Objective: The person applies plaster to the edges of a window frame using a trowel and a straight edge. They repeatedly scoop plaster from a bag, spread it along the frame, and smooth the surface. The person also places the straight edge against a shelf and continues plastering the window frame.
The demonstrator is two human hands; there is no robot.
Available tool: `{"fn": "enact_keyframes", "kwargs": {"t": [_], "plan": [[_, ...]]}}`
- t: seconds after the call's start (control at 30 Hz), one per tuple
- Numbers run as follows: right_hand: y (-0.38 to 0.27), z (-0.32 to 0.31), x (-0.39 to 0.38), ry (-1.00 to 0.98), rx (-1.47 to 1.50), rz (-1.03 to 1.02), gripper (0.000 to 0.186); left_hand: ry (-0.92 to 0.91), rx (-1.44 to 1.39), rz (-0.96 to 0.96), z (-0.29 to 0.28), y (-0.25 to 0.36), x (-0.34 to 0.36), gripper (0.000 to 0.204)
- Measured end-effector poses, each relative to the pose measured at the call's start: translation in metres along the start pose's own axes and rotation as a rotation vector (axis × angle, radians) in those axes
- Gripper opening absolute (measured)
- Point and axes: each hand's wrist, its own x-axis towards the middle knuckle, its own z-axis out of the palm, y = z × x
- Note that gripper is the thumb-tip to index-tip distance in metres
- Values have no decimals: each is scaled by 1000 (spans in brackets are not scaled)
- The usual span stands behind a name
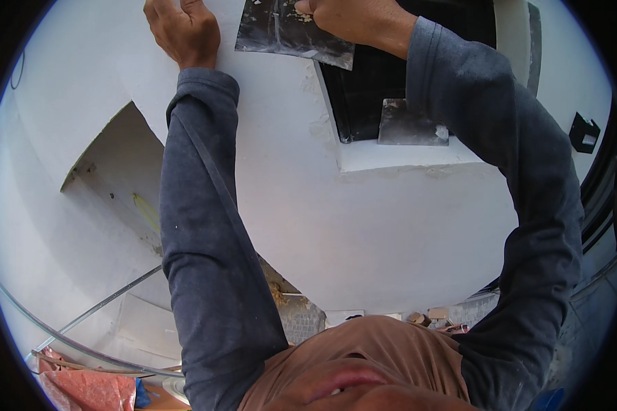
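Note:
My left hand (188,33) is raised at the top edge by the white wall, its fingers curled; the upper part is cut off, so anything inside cannot be made out. My right hand (365,22) is bent over a dark, flat rectangular plate (274,33) smeared with white plaster, with a fingertip on its face beside some crumbs. The plate's upper end lies out of view. Below my right forearm, a second dark plate (406,125) with a white dab stands on the ledge of the window opening (363,92).
A pale wall (288,185) fills most of the view. To the left is an opening (113,154) with a yellow-green cord (145,209). A metal rod (106,301) crosses at lower left, above red sheeting (92,390). A black box-like fitting (584,133) is on the right wall.

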Motion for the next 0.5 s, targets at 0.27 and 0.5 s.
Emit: {"fn": "enact_keyframes", "kwargs": {"t": [0.27,0.5], "plan": [[-8,8,-15,-52,17,2,20,9,-22,-13,2,-1,-1,39],[-14,17,-29,-79,16,4,17,18,-25,-8,4,-3,0,39]]}}
